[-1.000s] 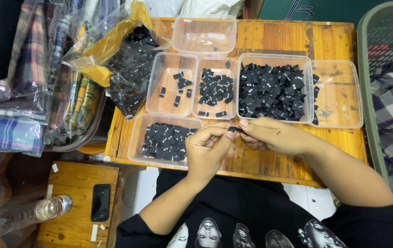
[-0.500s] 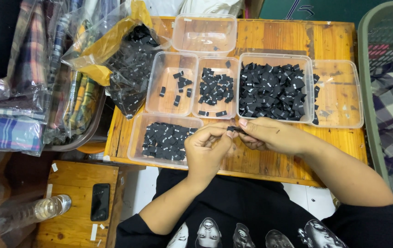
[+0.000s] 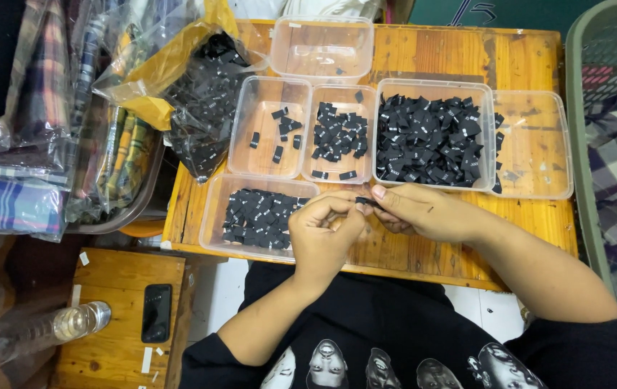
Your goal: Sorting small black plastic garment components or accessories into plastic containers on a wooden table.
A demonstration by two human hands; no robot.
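My two hands meet over the front edge of the wooden counter (image 3: 532, 216), and where they meet I can see little. A small black tag (image 3: 363, 201) pokes out between them: only a sliver of it shows, the rest is hidden under my fingertips. My right hand (image 3: 424, 212) has its thumb and forefinger closed on one end of that tag. My left hand (image 3: 321, 234) is curled with its fingers pinched at the other end, though I cannot make out just how much of the tag they grip.

The tag sits just in front of the big clear tub (image 3: 434, 133), which is piled with black tags like it. To the left stand a tub half filled (image 3: 341, 133) and one with only a few tags (image 3: 269, 130). A fourth tub with tags (image 3: 254, 216) lies just beside my left hand. The print on the tags is too small to read.

A clear bag of more tags (image 3: 200, 101) slumps at the counter's left corner, partly covered by yellow wrapping. On the right a green basket (image 3: 597, 108) is cut off by the edge. Below left, a phone (image 3: 156, 312) lies on a low wooden stool (image 3: 117, 270).
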